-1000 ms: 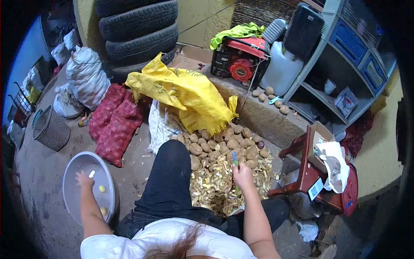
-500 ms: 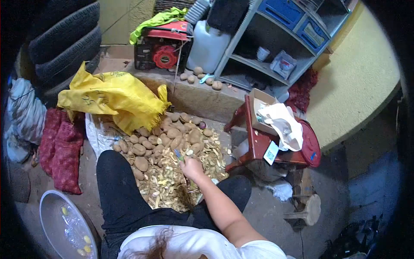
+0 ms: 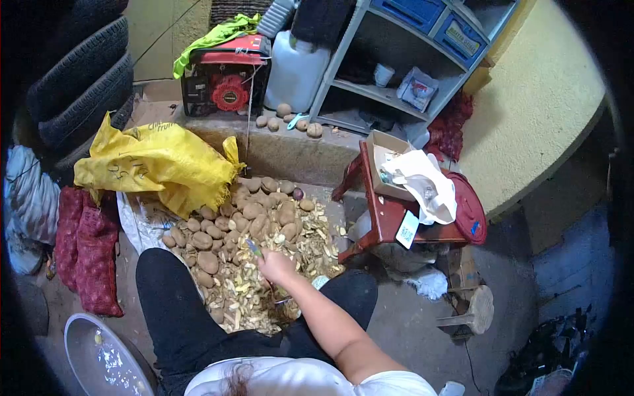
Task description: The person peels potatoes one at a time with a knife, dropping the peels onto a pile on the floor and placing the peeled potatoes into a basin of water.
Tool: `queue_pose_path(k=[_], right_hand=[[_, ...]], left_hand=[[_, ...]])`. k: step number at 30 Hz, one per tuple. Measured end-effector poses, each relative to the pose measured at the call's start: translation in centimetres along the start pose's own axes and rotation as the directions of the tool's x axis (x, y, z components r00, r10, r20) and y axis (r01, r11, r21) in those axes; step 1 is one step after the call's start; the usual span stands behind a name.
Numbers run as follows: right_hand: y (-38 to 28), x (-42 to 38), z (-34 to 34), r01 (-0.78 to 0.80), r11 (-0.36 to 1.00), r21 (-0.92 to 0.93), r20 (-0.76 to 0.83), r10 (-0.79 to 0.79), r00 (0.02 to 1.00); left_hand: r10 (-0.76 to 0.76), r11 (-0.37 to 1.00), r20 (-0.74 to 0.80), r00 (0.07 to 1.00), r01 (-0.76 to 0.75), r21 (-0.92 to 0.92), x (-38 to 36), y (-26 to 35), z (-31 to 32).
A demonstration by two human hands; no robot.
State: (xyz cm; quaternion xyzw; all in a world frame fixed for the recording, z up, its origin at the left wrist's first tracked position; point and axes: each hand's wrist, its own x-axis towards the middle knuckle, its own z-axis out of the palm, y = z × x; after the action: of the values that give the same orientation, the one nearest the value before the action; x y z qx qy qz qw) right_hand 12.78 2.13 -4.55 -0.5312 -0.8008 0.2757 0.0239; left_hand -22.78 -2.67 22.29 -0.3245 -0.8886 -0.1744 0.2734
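My right hand [image 3: 277, 267] is closed round a peeler [image 3: 254, 248] with a blue and green handle, above a heap of peelings [image 3: 244, 290]. Unpeeled potatoes [image 3: 208, 263] lie just beyond and to the left of the hand, spilling from beneath a yellow sack [image 3: 155, 165]. My left hand does not show. At the lower left stands a clear plastic basin [image 3: 78, 343] with water and a few pale pieces in it.
Red mesh sacks [image 3: 92, 257] lie at the left. On the right, a red stool [image 3: 380, 218] bears a cardboard box and white bag. A generator [image 3: 228, 82], a jerrycan [image 3: 297, 72] and a grey shelf [image 3: 386, 98] stand at the back.
The view has shifted, so the room's things sit somewhat further left. My right hand still holds the peeler over the heap.
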Motion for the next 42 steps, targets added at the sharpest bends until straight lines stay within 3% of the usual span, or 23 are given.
queue_pose_path(k=[4,5,7,9,15,21,26,31,33,42], right_hand=[[0.4,0.4,0.9,-0.003,0.998,0.059,0.056,0.0,0.998],[0.4,0.1,0.6,-0.052,0.986,0.16,0.099,0.036,0.994],[0.7,0.9,0.8,0.063,0.998,-0.011,0.02,-0.063,0.998],[1.0,0.0,2.1,0.002,0.997,0.072,0.065,-0.006,0.998],[0.7,0.7,1.0,0.02,0.994,0.108,0.048,-0.026,0.999],[0.8,1.0,1.2,0.045,0.999,0.009,0.015,-0.045,0.999],[0.8,1.5,1.4,0.036,0.999,0.03,0.071,-0.038,0.997],[0.3,1.5,2.0,0.078,0.997,0.027,0.04,-0.079,0.996],[0.2,1.7,1.5,0.042,0.998,0.041,0.105,-0.046,0.993],[0.7,2.2,2.1,0.094,0.995,0.041,0.028,-0.095,0.995]], left_hand=[[0.039,0.999,-0.002,0.999,-0.039,-0.025,-1.5,1.4,2.0],[0.024,0.998,-0.029,0.999,-0.026,-0.054,-1.2,2.2,2.3],[-0.031,0.992,-0.107,0.994,0.018,-0.124,0.3,3.8,2.6],[0.003,0.994,-0.088,0.996,-0.012,-0.108,-0.8,3.5,3.7],[0.08,0.99,-0.101,0.992,-0.091,-0.109,-2.4,3.8,5.7],[0.208,0.971,-0.104,0.973,-0.218,-0.096,-3.8,4.0,8.6],[0.278,0.95,-0.058,0.959,-0.283,-0.129,-7.3,4.3,12.3],[0.306,0.933,-0.087,0.948,-0.317,-0.17,-8.7,4.9,14.7],[0.31,0.922,-0.116,0.944,-0.328,-0.204,-9.0,6.3,15.6],[0.337,0.88,-0.19,0.922,-0.381,-0.284,-11.3,9.0,18.6]])
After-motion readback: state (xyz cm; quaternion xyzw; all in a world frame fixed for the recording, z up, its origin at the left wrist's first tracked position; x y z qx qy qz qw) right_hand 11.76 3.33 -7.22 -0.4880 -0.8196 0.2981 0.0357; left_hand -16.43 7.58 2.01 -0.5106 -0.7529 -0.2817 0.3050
